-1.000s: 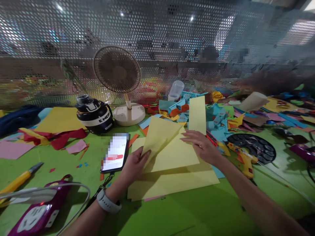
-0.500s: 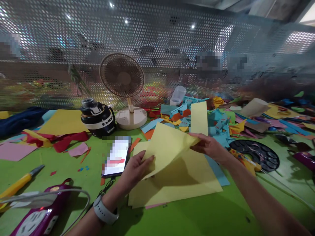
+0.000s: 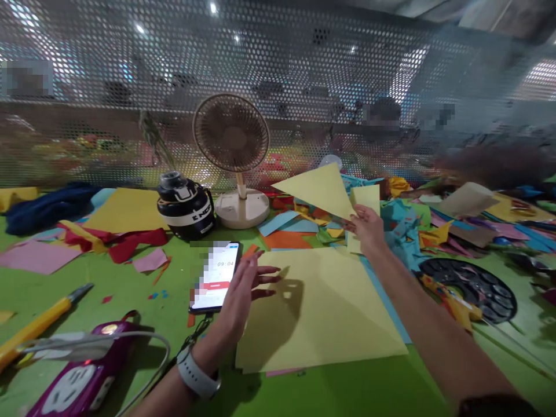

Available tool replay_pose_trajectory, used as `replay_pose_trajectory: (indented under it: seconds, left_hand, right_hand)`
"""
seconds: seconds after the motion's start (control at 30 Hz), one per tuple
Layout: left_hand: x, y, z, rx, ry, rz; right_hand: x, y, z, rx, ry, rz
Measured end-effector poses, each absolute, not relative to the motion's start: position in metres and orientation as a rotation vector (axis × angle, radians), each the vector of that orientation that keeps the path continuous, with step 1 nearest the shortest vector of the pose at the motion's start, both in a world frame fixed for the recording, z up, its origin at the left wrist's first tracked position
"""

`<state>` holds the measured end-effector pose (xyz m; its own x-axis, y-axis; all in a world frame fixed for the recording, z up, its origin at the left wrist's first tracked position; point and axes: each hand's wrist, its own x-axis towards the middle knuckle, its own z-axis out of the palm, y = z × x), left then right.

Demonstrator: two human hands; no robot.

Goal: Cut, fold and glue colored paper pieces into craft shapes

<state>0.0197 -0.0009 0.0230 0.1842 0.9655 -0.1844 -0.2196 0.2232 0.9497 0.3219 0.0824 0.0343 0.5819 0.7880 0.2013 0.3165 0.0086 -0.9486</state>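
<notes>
Raised toward the back, a triangular piece of yellow paper is pinched at its lower right corner by my right hand. A narrow yellow strip stands behind that hand. My left hand has its fingers spread and holds nothing, over the left edge of the large yellow sheets lying on the green table. Part of a blue sheet shows under their right side. Just left of my left hand lies a lit phone.
A fan and a black bottle stand at the back. Left are a yellow cutter and a purple power strip with cables. A black tray and a glue gun lie right, near colourful scraps.
My left hand has let go of the yellow paper and opened. My right hand has carried that paper up and away, off the large sheets. The view has shifted slightly left.
</notes>
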Motion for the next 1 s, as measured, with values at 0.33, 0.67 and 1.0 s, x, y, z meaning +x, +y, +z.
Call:
replay_pose_trajectory:
  seconds: [0.33,0.67,1.0]
  left_hand:
    - [0.024,-0.008,0.013,1.064,0.946,0.943]
    - [0.024,-0.007,0.011,1.232,0.939,0.872]
    - [0.012,-0.022,0.028,2.429,0.763,0.298]
  right_hand:
    - [0.28,0.142,0.011,-1.758,-1.262,0.144]
    - [0.244,0.117,0.021,-1.758,-1.757,0.061]
    - [0.286,-0.071,0.06,-1.675,-2.598,0.736]
